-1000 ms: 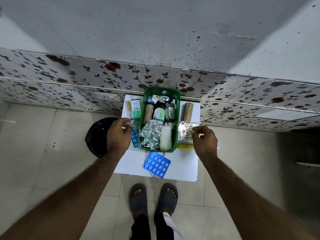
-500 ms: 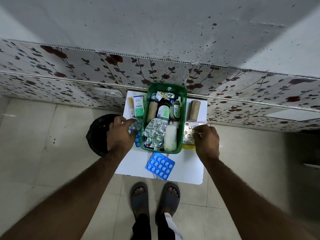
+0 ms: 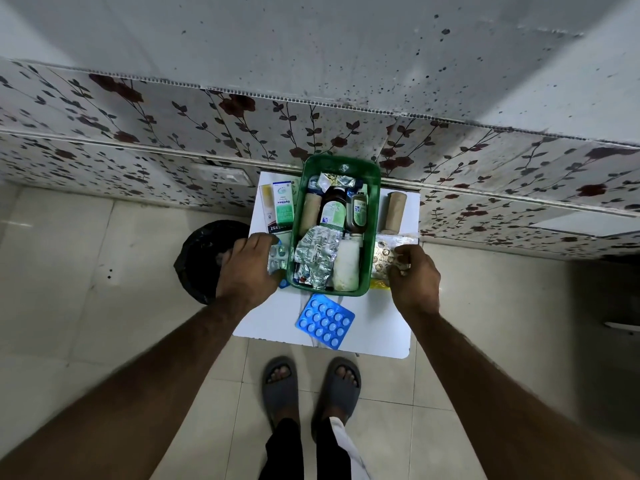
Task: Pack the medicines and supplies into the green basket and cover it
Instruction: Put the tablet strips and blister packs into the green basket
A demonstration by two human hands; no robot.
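Note:
The green basket (image 3: 341, 164) stands on a small white table (image 3: 377, 327), filled with bottles, a white bottle and crumpled silver blister strips. My left hand (image 3: 247, 268) rests just left of the basket, fingers closed on a silver blister strip (image 3: 277, 259). My right hand (image 3: 414, 273) is just right of the basket, pinching a silver blister strip with yellowish pills (image 3: 384, 252). A blue blister pack (image 3: 325, 321) lies in front of the basket. Two medicine boxes (image 3: 281, 206) lie at the left, a brown bandage roll (image 3: 394, 211) at the right.
A black-lined bin (image 3: 201, 251) stands on the tiled floor left of the table. A flower-patterned wall panel (image 3: 207, 133) runs right behind the table. My sandalled feet (image 3: 311, 386) are at the table's front edge. A yellow item (image 3: 379, 284) peeks out under my right hand.
Both hands have stayed beside the basket, each closing tighter on its blister strip. The camera has shifted slightly.

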